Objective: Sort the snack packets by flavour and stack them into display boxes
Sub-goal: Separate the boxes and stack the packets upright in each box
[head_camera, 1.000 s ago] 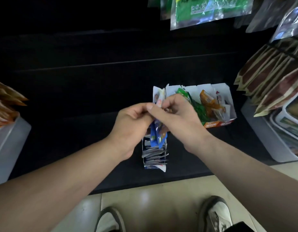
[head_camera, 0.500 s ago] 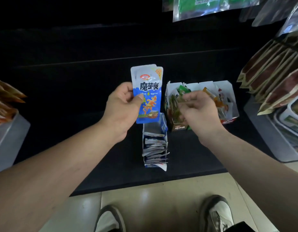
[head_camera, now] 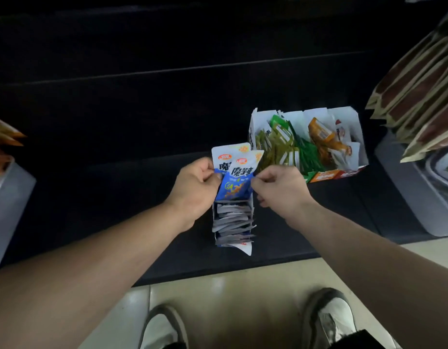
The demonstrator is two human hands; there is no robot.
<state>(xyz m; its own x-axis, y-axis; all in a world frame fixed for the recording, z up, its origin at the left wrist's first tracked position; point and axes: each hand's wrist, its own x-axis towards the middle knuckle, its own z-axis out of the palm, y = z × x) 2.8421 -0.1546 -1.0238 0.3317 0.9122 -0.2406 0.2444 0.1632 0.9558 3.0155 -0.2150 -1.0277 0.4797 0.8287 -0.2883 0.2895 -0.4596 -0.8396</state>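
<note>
Left hand (head_camera: 195, 188) and right hand (head_camera: 280, 188) pinch the blue packets (head_camera: 239, 178) (two show); square their edges, then slide them upright into the box (head_camera: 245, 248).

The front blue packet (head_camera: 239, 183) carries large dark characters on a white band. 魔芋 reads clearly, and a third character is cut off at the packet's right edge. Above them is a small red oval logo (head_camera: 241, 161), its white lettering too blurred to read. The rear blue packet (head_camera: 221, 151) bears the same red oval and shows only the first character, 魔; the front packet covers the rest. The display box (head_camera: 348, 119) of green and orange packets has orange and red front panels (head_camera: 324, 175) with white print, too blurred to read.
</note>
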